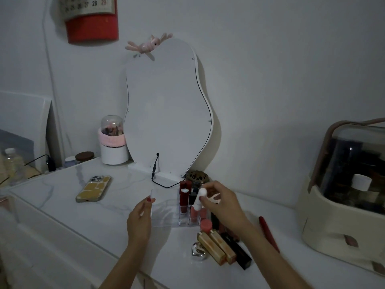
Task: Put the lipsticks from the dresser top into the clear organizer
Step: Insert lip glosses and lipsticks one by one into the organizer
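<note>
While loose lipsticks (224, 248) crowd the organizer (166, 209) at five o'clock, right hand (221, 202) pinches a white lipstick (199, 199) near-upright; left hand (139, 217), fingers relaxed, touches the organizer's wall.

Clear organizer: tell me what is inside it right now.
The clear organizer holds upright lipsticks in its right-hand slots, including a dark red one. The right hand lowers a white tube and covers the slots behind it.
</note>
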